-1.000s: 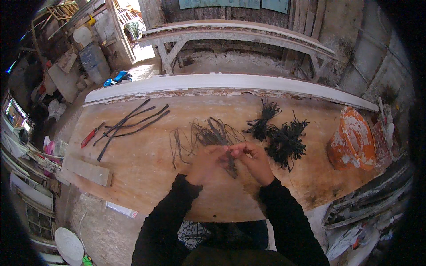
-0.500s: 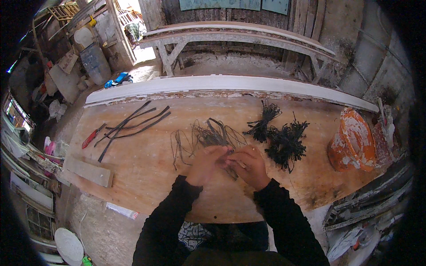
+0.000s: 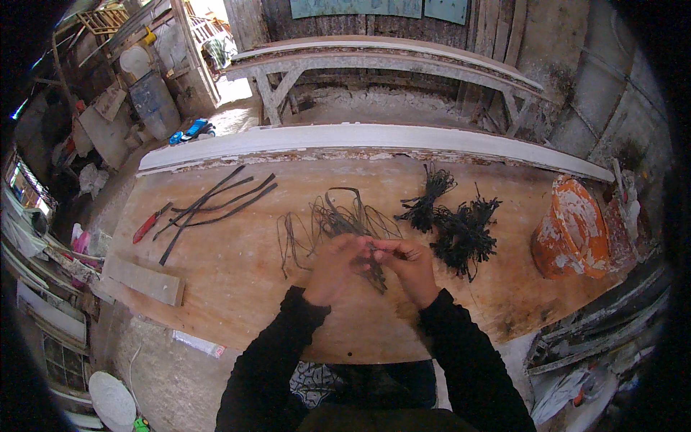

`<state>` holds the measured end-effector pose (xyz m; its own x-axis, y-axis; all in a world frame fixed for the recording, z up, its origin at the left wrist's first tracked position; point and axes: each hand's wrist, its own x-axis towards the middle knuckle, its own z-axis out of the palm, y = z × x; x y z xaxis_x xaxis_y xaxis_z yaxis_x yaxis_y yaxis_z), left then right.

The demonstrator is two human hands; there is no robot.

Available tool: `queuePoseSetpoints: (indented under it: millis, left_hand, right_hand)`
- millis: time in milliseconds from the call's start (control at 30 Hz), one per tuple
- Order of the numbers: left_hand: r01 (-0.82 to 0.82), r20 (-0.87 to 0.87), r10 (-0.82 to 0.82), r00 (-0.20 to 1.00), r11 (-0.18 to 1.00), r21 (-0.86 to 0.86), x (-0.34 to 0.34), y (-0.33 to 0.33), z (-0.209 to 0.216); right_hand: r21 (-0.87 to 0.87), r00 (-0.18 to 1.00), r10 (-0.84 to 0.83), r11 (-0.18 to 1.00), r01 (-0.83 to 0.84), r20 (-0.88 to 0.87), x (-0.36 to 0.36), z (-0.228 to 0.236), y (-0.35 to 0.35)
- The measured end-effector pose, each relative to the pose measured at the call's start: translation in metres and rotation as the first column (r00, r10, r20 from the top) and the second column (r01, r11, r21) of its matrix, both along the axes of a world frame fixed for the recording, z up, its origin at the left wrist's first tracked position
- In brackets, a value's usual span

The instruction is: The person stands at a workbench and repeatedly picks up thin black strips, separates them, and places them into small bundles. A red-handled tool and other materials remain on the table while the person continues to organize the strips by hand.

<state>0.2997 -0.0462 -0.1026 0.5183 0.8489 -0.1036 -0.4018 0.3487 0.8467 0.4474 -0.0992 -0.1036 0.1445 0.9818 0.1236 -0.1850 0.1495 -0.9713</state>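
Over the middle of the wooden tabletop, my left hand (image 3: 335,263) and my right hand (image 3: 410,265) meet with their fingertips pinched together. Both are closed on a thin black strip (image 3: 342,189), which arches up beyond the fingers in a loop. Just how the strip runs between the fingertips is hidden. Beneath and beyond my hands spreads a loose tangle of thin dark strands (image 3: 294,237). To the right of it lie two bundles of knotted black strips, a smaller bundle (image 3: 429,196) and a larger bundle (image 3: 466,234).
Several flat black strips (image 3: 230,201) lie at the left beside a red-handled knife (image 3: 150,223). A short wooden block (image 3: 147,281) rests at the near left. An orange, white-smeared bucket (image 3: 572,230) stands at the right. A long white board (image 3: 374,135) borders the tabletop's far edge.
The strip's loop has shifted left and opened wider above the tangle. My right hand has turned slightly, its fingertips still against the left hand's.
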Motion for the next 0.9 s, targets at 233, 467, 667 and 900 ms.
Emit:
queuePoseSetpoints:
  millis: [233,467,667,900]
  left_hand:
    - [-0.063,-0.080,0.075,0.994,0.989,0.137,0.004,-0.004,-0.002]
    - [-0.057,-0.111,0.089,0.990,0.963,0.264,0.000,-0.001,-0.012]
    - [-0.068,-0.100,0.093,0.991,0.971,0.229,0.003,-0.004,-0.003]
    - [-0.009,-0.104,0.021,0.994,0.994,0.113,0.005,-0.005,0.000]
  right_hand:
    - [-0.013,0.993,0.112,0.994,-0.112,0.033,0.004,-0.013,0.004]
    - [-0.220,0.873,0.256,0.903,-0.370,-0.416,0.010,0.006,0.000]
    - [-0.156,0.934,0.078,0.978,-0.140,-0.349,0.007,0.003,0.000]
    - [-0.071,0.986,-0.044,0.997,0.033,-0.163,0.000,-0.001,-0.002]
